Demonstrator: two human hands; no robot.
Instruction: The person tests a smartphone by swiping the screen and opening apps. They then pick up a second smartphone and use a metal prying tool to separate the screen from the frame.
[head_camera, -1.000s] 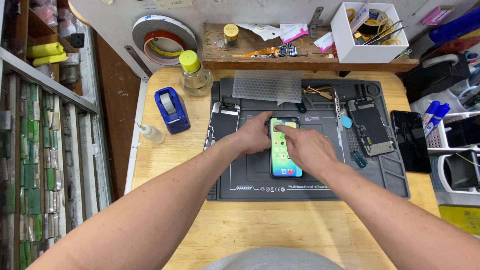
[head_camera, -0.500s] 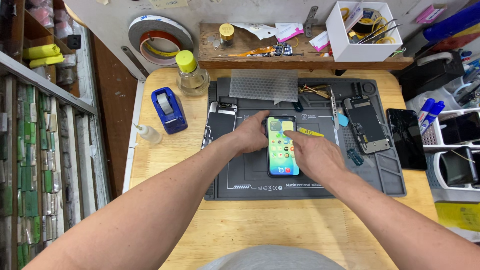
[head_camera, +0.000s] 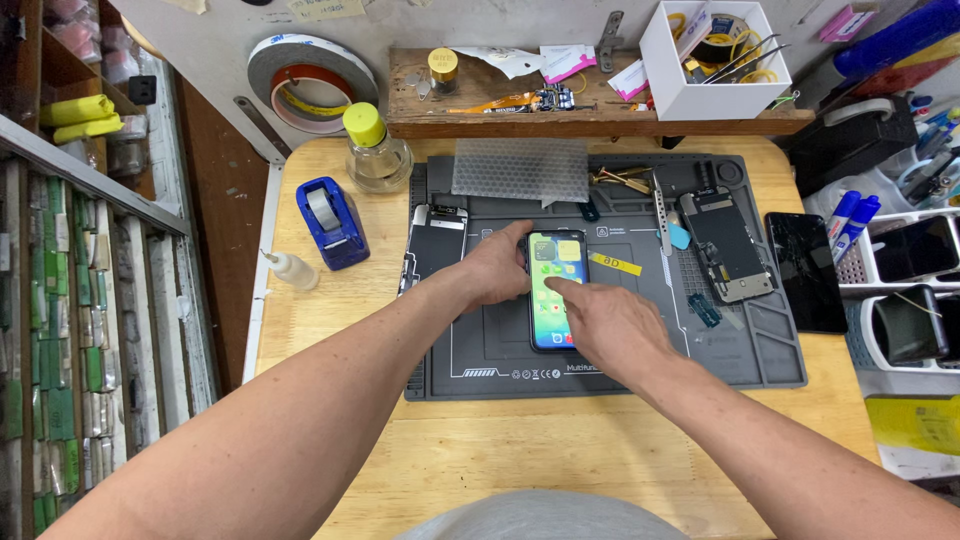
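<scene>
Glossy glass phone (head_camera: 553, 300); matt grey rubbery mat (head_camera: 720, 345); smooth pale wooden table (head_camera: 520, 450)

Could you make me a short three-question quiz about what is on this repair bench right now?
1. True or false: the phone under the hands has a lit screen.
2. Which hand touches the screen with a fingertip: left hand or right hand?
3. What colour is the tape dispenser beside the grey mat?

Key: 1 true; 2 right hand, while the left steadies the phone's edge; 3 blue.
</scene>
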